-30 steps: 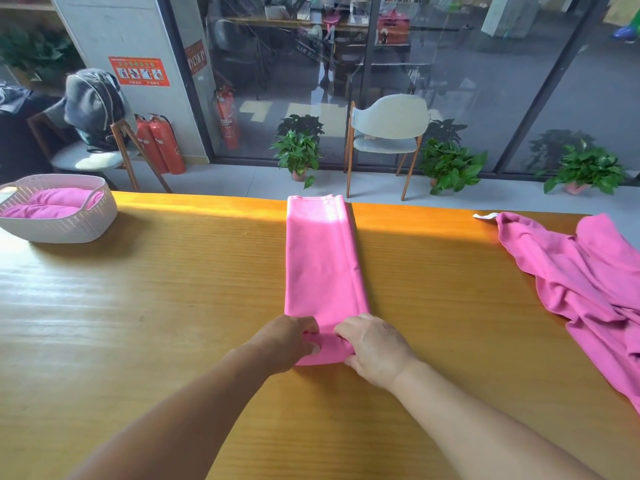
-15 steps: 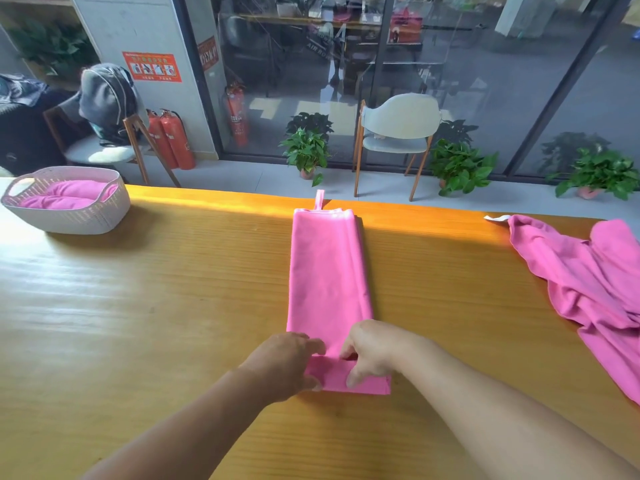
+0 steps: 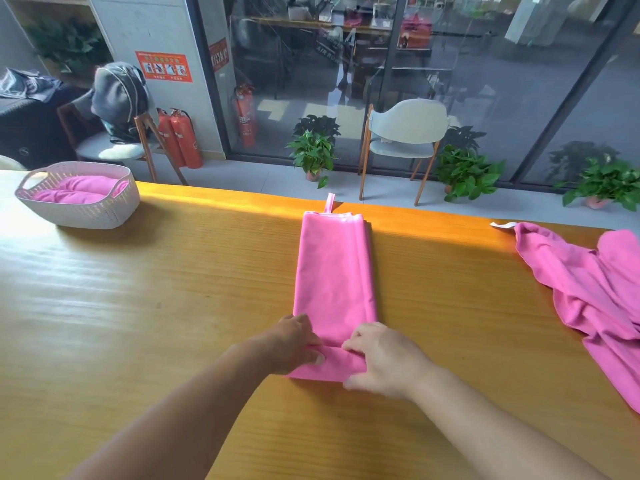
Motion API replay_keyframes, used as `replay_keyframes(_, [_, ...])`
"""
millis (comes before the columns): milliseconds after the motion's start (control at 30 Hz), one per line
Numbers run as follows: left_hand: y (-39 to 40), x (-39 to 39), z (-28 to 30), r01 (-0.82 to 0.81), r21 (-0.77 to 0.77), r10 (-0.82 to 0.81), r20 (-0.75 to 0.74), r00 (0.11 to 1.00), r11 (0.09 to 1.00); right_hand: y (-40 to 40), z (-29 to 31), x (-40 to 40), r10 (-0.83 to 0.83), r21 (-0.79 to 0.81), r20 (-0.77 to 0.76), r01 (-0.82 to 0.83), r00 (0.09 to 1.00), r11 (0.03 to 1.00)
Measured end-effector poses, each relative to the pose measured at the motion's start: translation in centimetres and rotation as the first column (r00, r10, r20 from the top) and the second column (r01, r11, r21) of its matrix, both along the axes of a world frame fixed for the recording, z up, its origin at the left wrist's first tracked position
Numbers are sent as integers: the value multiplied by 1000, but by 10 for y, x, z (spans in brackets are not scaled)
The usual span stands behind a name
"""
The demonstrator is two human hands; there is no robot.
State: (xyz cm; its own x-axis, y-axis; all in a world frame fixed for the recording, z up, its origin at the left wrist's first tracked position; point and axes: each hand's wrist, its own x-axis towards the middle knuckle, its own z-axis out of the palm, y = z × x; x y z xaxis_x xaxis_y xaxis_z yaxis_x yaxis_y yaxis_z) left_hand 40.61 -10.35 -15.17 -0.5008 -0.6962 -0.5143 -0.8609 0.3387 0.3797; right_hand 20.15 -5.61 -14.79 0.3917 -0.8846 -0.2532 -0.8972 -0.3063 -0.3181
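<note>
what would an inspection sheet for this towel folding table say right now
surface: wooden table, glossy, sunlit along the far edge
job's things: pink towel, folded into a long strip, near end turned over
clutter: basket with pink fabric at far left; loose pink cloth on the right
hands: left hand and right hand both pinch the turned end
cables: nothing seen
surroundings: glass wall, pale chair, potted plants, fire extinguishers

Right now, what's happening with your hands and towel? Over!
Left hand, right hand pinch turned-over near end. Folded pink towel lies flat. Loose pink cloth apart, right.
</note>
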Motion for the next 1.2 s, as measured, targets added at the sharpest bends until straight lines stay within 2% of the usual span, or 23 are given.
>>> replay_keyframes(133, [3, -3, 0, 48, -85, -42, 69, 997, 995, -2, -4, 2, 62, 18, -105, -60, 993, 998])
replay_keyframes(200, [7, -5, 2, 58, -184, -46, 68, 997, 981, -14, 2, 7, 64, 43, -150, -58, 987, 997])
replay_keyframes(267, [14, -8, 4, 113, -288, -73, 145, 987, 951, -24, 7, 10, 51, 99, -174, -34, 983, 994])
replay_keyframes(333, [23, -10, 0, 123, -348, -66, 171, 983, 929, -32, 10, 7, -1, 177, -134, 25, 991, 984])
replay_keyframes(467, [37, -13, -5, 23, -443, 0, 54, 999, 896, -47, 9, -1, -97, 324, 4, 91, 995, 942])
replay_keyframes(567, [31, -13, -3, 34, -428, 5, 88, 996, 903, -52, 6, -5, -113, 393, 66, 79, 991, 916])
replay_keyframes(633, [23, -13, -1, 24, -391, 2, 66, 998, 920, -53, 3, -8, -83, 329, 71, 55, 994, 943])
replay_keyframes(767, [12, -9, 2, -85, -270, 84, -14, 996, 959, -44, -6, -12, -78, -49, 86, 82, 993, 995])
replay_keyframes(833, [7, -8, 3, -132, -225, 126, -41, 991, 965, -38, -9, -12, -2, -149, 100, 17, 995, 989])
replay_keyframes(967, [0, -6, 0, -262, -104, 249, -121, 961, 960, -28, -12, -12, 100, -98, -93, -109, 991, 989])
replay_keyframes(1067, [-2, -6, -1, -271, -93, 259, -123, 958, 958, -31, -12, -9, 99, -138, -119, -115, 988, 984])
replay_keyframes(1200, [11, -6, -6, -193, -139, 184, -75, 980, 971, -44, -4, -8, 112, 25, -94, -110, 989, 994])
